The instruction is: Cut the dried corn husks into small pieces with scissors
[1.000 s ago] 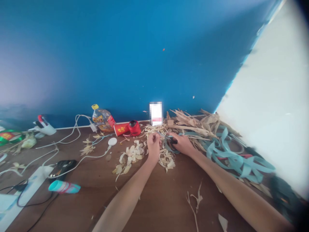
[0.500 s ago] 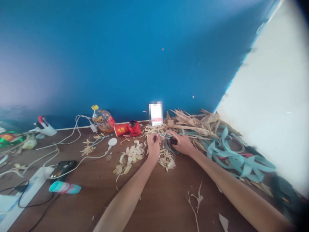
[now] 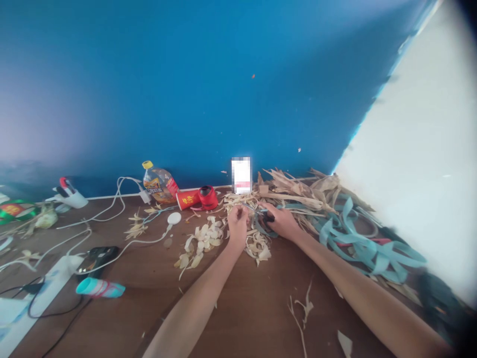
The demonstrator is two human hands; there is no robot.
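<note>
Head view, nearest first: at the front of the brown worktop (image 3: 246,313) a pale flat scrap (image 3: 345,343) lies as it did half a second ago. Beyond it, the dry, curled pale shavings (image 3: 258,247) look unshifted, and both hands have kept their places, so the work seems fixed on one spot. The left hand (image 3: 237,221) is curled, fingertips together; whether it pinches anything, I cannot tell. The right hand (image 3: 281,223) grips the dark-handled scissors (image 3: 267,217) between the two, slim silvery blades toward the left, their gap unclear. Farther back lie creased tan husks (image 3: 300,191).
</note>
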